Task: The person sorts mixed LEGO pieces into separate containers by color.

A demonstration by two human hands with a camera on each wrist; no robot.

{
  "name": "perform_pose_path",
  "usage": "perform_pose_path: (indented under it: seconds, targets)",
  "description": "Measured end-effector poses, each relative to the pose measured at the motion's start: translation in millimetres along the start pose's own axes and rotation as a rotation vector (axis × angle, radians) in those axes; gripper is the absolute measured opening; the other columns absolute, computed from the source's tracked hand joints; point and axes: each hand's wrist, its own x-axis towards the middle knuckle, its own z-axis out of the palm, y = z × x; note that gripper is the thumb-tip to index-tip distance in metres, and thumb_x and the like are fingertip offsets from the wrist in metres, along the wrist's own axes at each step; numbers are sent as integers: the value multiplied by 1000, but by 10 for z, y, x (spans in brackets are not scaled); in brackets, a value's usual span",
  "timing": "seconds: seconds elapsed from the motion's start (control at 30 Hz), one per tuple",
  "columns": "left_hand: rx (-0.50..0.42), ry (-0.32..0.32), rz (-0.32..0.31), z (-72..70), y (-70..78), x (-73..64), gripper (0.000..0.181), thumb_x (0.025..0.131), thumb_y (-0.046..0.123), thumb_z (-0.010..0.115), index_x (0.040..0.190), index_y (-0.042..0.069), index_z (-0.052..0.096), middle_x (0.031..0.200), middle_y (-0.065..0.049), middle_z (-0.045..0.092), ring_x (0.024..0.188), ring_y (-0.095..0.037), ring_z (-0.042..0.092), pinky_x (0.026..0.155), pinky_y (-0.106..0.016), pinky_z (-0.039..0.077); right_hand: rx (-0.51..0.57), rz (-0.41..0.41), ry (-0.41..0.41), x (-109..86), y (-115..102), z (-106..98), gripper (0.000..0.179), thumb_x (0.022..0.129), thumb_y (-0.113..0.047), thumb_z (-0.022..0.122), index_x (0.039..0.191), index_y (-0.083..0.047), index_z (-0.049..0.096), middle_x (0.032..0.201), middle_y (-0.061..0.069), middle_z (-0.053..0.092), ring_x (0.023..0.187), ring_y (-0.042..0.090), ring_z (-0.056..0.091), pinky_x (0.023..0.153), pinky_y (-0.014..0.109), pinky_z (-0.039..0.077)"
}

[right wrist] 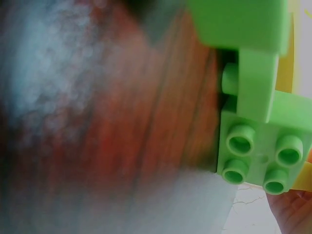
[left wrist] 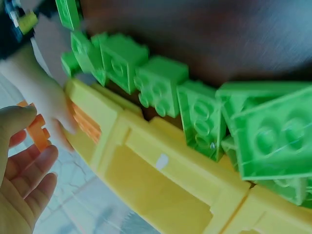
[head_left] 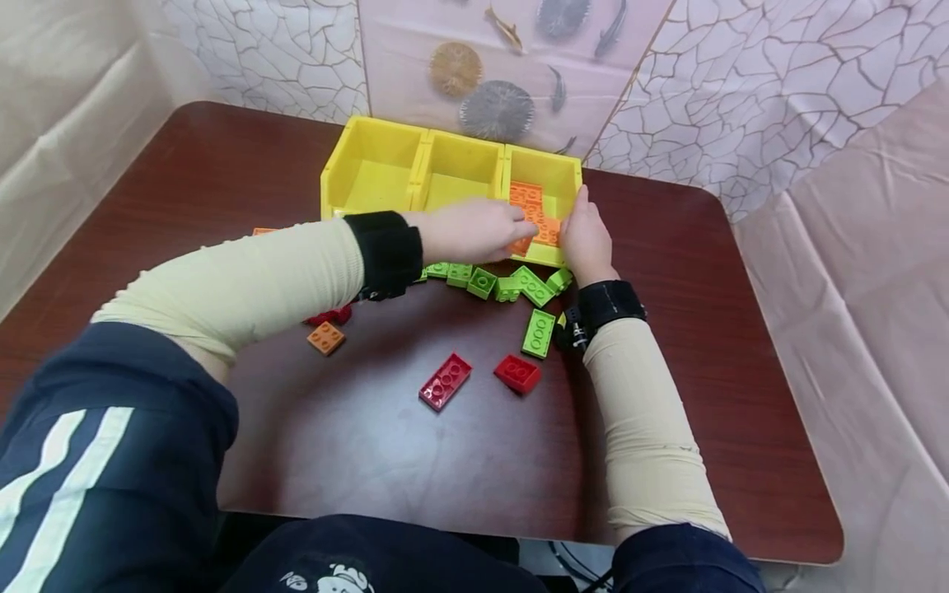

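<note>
My left hand (head_left: 482, 233) reaches over the right compartment of a yellow three-compartment bin (head_left: 374, 185). It pinches an orange toy brick (left wrist: 38, 131) between thumb and fingertips, as the left wrist view shows. Below the hand, several orange bricks (head_left: 526, 195) lie inside that compartment. My right hand (head_left: 588, 239) grips the bin's right side wall, fingers along the outside. Green bricks (head_left: 482, 282) line the bin's front; in the right wrist view a green brick (right wrist: 263, 146) shows its studs close up.
On the brown table (head_left: 356, 445) lie a dark red brick (head_left: 445, 382), a red brick (head_left: 517, 374) and a green brick (head_left: 538, 333). An orange brick (head_left: 325, 338) is near the left forearm, beside a partly hidden red one (head_left: 337, 315). A patterned cloth (head_left: 296, 62) hangs behind the bin.
</note>
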Motion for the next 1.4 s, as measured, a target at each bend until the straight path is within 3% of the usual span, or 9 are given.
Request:
perform_pose_path:
  seconds: [0.27,0.4,0.6,0.9,1.1,1.4]
  targets:
    - [74,-1,-99,55,-235,326,25,91,21,57,110,4,57,101,-10,60,90,-30,58,76,-44,47,-1,26,-34,26,26,11,59,101,-20,32,150,-7,1,139,20,38,116,33,46,95,45,38]
    - [120,9,-157,93,-341,484,20,92,18,52,107,5,58,103,-11,61,95,-32,58,81,-44,45,-9,16,-13,44,33,12,59,100,-19,33,150,-6,4,137,21,39,115,34,47,94,45,39]
    - [121,-55,-284,97,-475,695,24,96,12,42,116,6,55,115,-12,60,108,-32,54,90,-46,38,-22,-1,16,58,26,5,59,99,-18,34,150,-6,7,134,21,42,112,35,50,90,47,41]
    - [98,-126,-357,316,-544,941,22,98,11,40,113,8,56,114,-11,61,107,-32,55,96,-50,33,-8,9,4,52,52,16,59,100,-18,33,150,-8,5,134,20,43,111,34,50,89,46,42]
    - [41,-122,-400,432,-578,1035,21,98,11,41,113,10,55,114,-9,61,110,-32,53,96,-50,28,-8,16,-6,42,34,0,59,100,-19,33,150,-9,4,136,18,42,112,33,50,91,45,41]
    - [6,-114,-460,478,-551,1054,25,98,10,36,114,10,55,116,-8,61,112,-31,52,101,-51,22,-6,22,-9,33,41,-13,59,100,-19,32,150,-9,4,136,18,42,113,32,49,92,44,40]
